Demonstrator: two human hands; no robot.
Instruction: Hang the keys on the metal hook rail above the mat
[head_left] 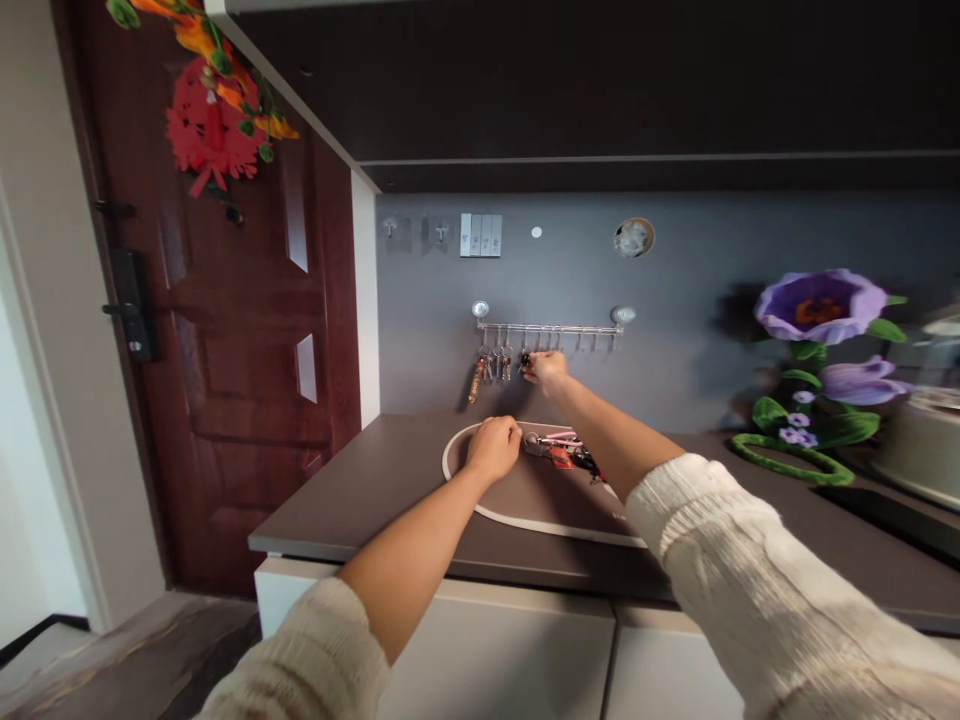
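At the far left, a dark red door (247,420) carries a black lock (135,305) and a red paper decoration (214,130). Next, several key bunches (495,366) hang from the left part of a clear hook rack (574,330) on the grey wall (697,230). Just below them, the left hand (495,448) is over the left part of a rounded mat (517,505) with a pale rim, its fingers curled down; I cannot tell whether they grip anything. The right hand (546,370) is at the middle of the rack, its fingers pinched on a small dark item (526,360). On the mat, between the two forearms, lies a pile of keys and charms (561,457), with pink, orange and black pieces. Farther right on the brown surface (352,480), purple fabric flowers (821,305) stand beside a pale round container (919,445).
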